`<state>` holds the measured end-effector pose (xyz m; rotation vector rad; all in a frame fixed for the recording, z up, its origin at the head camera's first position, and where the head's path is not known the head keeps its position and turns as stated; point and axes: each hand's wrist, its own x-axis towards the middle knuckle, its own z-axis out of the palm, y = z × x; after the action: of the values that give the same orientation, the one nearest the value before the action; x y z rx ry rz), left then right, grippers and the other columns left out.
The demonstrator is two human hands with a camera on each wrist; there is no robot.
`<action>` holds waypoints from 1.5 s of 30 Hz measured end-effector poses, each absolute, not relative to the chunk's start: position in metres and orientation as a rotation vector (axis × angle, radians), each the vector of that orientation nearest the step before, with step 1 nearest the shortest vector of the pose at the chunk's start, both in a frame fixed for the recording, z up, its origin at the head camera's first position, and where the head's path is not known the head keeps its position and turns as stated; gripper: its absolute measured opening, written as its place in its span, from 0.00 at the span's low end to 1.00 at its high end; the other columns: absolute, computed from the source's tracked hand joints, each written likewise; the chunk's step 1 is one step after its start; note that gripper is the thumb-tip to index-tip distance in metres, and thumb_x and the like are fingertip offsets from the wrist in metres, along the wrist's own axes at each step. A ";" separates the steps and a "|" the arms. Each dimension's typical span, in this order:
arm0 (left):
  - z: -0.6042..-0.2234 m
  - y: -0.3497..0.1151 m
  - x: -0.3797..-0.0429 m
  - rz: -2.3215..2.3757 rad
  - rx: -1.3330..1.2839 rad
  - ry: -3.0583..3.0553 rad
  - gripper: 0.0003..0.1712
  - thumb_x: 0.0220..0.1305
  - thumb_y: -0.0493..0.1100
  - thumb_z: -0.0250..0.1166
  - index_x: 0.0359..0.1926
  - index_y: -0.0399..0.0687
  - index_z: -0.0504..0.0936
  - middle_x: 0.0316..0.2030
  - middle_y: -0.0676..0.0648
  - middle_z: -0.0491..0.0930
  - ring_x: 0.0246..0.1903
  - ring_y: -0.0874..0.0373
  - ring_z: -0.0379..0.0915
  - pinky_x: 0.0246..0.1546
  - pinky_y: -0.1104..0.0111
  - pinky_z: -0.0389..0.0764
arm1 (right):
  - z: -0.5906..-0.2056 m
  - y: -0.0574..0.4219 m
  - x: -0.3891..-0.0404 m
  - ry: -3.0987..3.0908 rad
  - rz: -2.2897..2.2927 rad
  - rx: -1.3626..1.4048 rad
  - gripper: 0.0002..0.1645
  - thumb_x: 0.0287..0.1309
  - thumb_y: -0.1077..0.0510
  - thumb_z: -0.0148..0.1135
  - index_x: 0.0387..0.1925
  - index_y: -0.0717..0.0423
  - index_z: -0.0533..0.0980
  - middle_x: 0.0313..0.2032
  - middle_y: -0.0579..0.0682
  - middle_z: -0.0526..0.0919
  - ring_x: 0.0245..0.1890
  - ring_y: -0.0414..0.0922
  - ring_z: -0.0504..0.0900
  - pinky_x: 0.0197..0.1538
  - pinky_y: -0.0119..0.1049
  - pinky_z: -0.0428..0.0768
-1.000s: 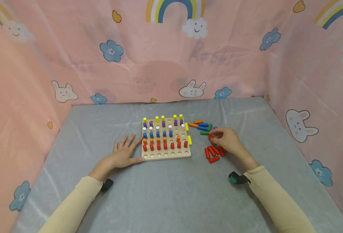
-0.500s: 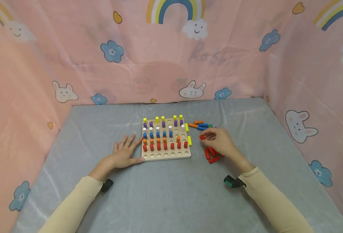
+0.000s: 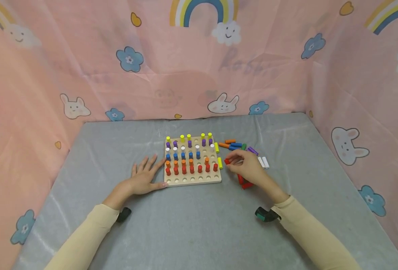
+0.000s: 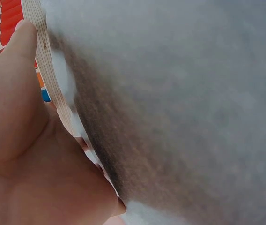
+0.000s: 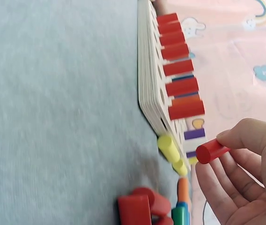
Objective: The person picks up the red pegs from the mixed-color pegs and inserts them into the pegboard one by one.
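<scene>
A wooden pegboard (image 3: 193,181) lies mid-table with rows of colored pegs standing in it: yellow, purple, white, blue, orange and red. The front row of holes shows bare. Spread fingers of my left hand (image 3: 141,181) touch the board's left side, the thumb at its front corner; the left wrist view has the thumb (image 4: 23,40) against the wooden edge. Just right of the board, my right hand (image 3: 249,167) pinches a red peg (image 5: 211,151) between thumb and fingers, above the table. In the right wrist view this peg is tilted and apart from the board.
Two yellow pegs (image 3: 220,163) lie along the board's right side. Loose orange, blue and green pegs (image 3: 230,141) are scattered behind my right hand, with a purple peg (image 3: 252,150) and two white pegs (image 3: 265,162) beside it. Red pegs (image 5: 134,209) lie partly hidden under the hand.
My right hand has moved left toward the board with the red peg pinched in it, uncovering the white and purple pegs. The left hand and board have stayed in place.
</scene>
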<state>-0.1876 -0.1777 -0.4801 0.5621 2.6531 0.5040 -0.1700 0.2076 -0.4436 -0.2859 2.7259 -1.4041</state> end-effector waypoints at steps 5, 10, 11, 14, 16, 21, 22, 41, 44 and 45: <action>-0.479 -0.177 -0.188 0.497 0.573 2.664 0.54 0.63 0.70 0.59 0.80 0.63 0.41 0.80 0.42 0.31 0.78 0.34 0.24 0.68 0.29 0.29 | -0.443 0.197 -0.168 2.680 -1.424 -0.280 0.15 0.54 0.63 0.71 0.45 0.55 0.81 0.42 0.53 0.85 0.39 0.45 0.82 0.41 0.29 0.83; -0.478 -0.178 -0.187 0.500 0.579 2.664 0.54 0.63 0.70 0.59 0.80 0.63 0.41 0.80 0.41 0.31 0.78 0.33 0.24 0.67 0.28 0.29 | -0.442 0.185 -0.165 2.632 -1.484 -0.341 0.15 0.54 0.63 0.71 0.45 0.57 0.81 0.42 0.55 0.85 0.40 0.45 0.82 0.42 0.29 0.84; -0.478 -0.178 -0.186 0.504 0.577 2.660 0.54 0.63 0.70 0.59 0.80 0.63 0.41 0.80 0.41 0.31 0.78 0.33 0.24 0.67 0.28 0.29 | -0.442 0.182 -0.164 2.623 -1.496 -0.350 0.15 0.54 0.63 0.71 0.45 0.57 0.81 0.43 0.55 0.85 0.40 0.46 0.82 0.42 0.29 0.84; -0.477 -0.178 -0.185 0.517 0.573 2.651 0.54 0.63 0.70 0.59 0.80 0.63 0.41 0.80 0.41 0.31 0.78 0.34 0.24 0.67 0.28 0.29 | -0.441 0.176 -0.162 2.592 -1.516 -0.353 0.15 0.55 0.62 0.71 0.46 0.56 0.81 0.44 0.55 0.85 0.41 0.46 0.81 0.43 0.29 0.83; -0.476 -0.177 -0.185 0.523 0.571 2.647 0.54 0.63 0.70 0.59 0.80 0.62 0.41 0.80 0.41 0.31 0.78 0.34 0.23 0.68 0.28 0.29 | -0.442 0.172 -0.161 2.577 -1.517 -0.349 0.16 0.55 0.60 0.71 0.47 0.55 0.81 0.45 0.54 0.85 0.42 0.45 0.81 0.44 0.29 0.83; -0.473 -0.176 -0.183 0.517 0.561 2.641 0.54 0.63 0.69 0.60 0.80 0.61 0.41 0.80 0.41 0.31 0.78 0.33 0.23 0.68 0.29 0.29 | -0.443 0.159 -0.158 2.530 -1.551 -0.395 0.17 0.56 0.62 0.71 0.48 0.57 0.82 0.46 0.56 0.85 0.43 0.47 0.81 0.46 0.35 0.84; -0.471 -0.175 -0.182 0.511 0.560 2.641 0.54 0.63 0.69 0.60 0.80 0.61 0.41 0.80 0.40 0.31 0.78 0.33 0.24 0.68 0.28 0.29 | -0.444 0.156 -0.158 2.527 -1.558 -0.414 0.17 0.56 0.63 0.71 0.48 0.57 0.82 0.46 0.56 0.85 0.43 0.47 0.81 0.46 0.34 0.84; -0.472 -0.176 -0.184 0.506 0.559 2.644 0.57 0.60 0.74 0.58 0.80 0.61 0.41 0.80 0.39 0.32 0.77 0.31 0.24 0.67 0.28 0.29 | -0.457 0.112 -0.158 2.466 -1.625 -0.503 0.14 0.53 0.65 0.72 0.43 0.55 0.81 0.41 0.53 0.83 0.39 0.46 0.80 0.42 0.27 0.83; -0.476 -0.177 -0.185 0.507 0.557 2.651 0.56 0.60 0.74 0.58 0.80 0.63 0.41 0.80 0.41 0.32 0.77 0.33 0.23 0.68 0.28 0.29 | -0.459 0.106 -0.159 2.461 -1.634 -0.530 0.14 0.53 0.66 0.72 0.42 0.55 0.81 0.40 0.53 0.83 0.38 0.45 0.80 0.41 0.27 0.83; -0.477 -0.177 -0.185 0.504 0.554 2.653 0.56 0.61 0.73 0.58 0.80 0.63 0.41 0.80 0.41 0.31 0.78 0.33 0.23 0.68 0.29 0.29 | -0.459 0.103 -0.158 2.459 -1.638 -0.542 0.14 0.53 0.66 0.72 0.42 0.55 0.81 0.40 0.53 0.83 0.38 0.45 0.80 0.41 0.27 0.83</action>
<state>-0.1855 -0.1772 -0.4769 0.5544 2.6530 0.5036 -0.1585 0.1034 -0.4592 -0.5418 2.4593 -1.6377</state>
